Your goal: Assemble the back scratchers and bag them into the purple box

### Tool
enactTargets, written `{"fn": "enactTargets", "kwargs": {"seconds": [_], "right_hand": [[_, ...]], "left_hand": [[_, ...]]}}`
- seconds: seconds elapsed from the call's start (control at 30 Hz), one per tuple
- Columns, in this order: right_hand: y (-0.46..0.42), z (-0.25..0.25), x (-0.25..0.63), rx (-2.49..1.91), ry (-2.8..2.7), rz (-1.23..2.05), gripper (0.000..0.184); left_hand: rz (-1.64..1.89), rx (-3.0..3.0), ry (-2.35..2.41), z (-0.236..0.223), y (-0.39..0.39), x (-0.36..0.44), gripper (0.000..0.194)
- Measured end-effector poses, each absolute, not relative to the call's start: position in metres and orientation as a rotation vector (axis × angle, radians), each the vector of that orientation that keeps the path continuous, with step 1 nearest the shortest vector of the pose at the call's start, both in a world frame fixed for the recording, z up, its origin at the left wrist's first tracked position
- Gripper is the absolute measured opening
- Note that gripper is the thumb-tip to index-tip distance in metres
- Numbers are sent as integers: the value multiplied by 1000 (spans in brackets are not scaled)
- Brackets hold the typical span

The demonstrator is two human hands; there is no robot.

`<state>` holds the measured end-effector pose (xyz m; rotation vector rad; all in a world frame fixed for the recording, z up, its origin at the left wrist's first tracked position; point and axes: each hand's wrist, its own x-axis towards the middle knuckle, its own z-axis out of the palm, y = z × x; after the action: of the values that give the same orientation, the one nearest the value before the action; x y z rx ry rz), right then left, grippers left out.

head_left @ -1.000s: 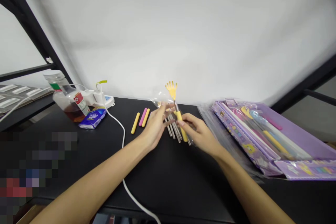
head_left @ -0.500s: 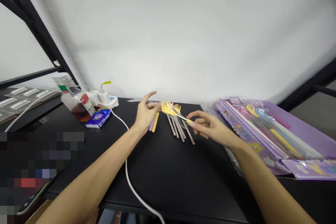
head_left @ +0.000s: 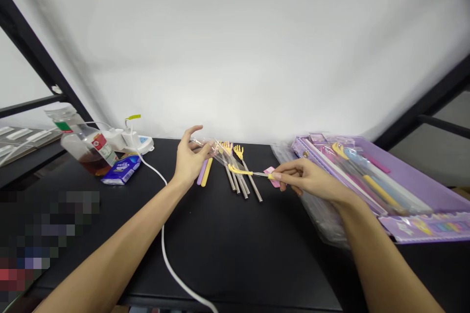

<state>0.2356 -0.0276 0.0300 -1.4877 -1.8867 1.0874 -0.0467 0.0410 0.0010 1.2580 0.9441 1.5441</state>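
A clear plastic wrapper (head_left: 217, 148) is pinched in my left hand (head_left: 191, 156), its free end reaching right over several back scratchers. To the right, my right hand (head_left: 299, 176) is closed on the handle end of a yellow back scratcher (head_left: 242, 171) with a short metal shaft, held sideways with its claw pointing left. A small pink card (head_left: 272, 176) shows beside those fingers; whether they hold it I cannot tell. Below lie back scratchers with metal rods (head_left: 251, 178) and yellow or purple claws. A yellow stick (head_left: 206, 172) and a purple stick (head_left: 201, 172) lie under my left hand.
A purple display box (head_left: 414, 176) of wrapped back scratchers stands right, beside clear plastic bags (head_left: 319, 215). Left are a jar of brown liquid (head_left: 88, 149), a blue packet (head_left: 121, 169) and a white power strip (head_left: 145, 145). A white cable (head_left: 165, 249) crosses the black tabletop (head_left: 238, 254).
My right hand has drawn the yellow back scratcher rightward, so its claw is now apart from my left hand. The pink card has come into sight. My view has shifted slightly right.
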Motion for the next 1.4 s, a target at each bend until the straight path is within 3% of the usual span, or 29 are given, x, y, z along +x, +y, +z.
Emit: {"fn": "enactTargets", "kwargs": {"seconds": [0.53,1.07,1.23,1.4], "right_hand": [[-22,23,245,-1540,-1835,848,40],[-15,-5,185,-1258,-1546,1023,49],[-22,10,192,-1176,-1584,1230,41],[-27,24,217,-1155,-1707,1427,49]], "left_hand": [[1531,1219,962,1,38,-41,58],[1296,1295,785,-13,15,-18,77],[1329,1245,754,-9,23,-24,85],[1371,1074,695,-2,33,-35,90]]}}
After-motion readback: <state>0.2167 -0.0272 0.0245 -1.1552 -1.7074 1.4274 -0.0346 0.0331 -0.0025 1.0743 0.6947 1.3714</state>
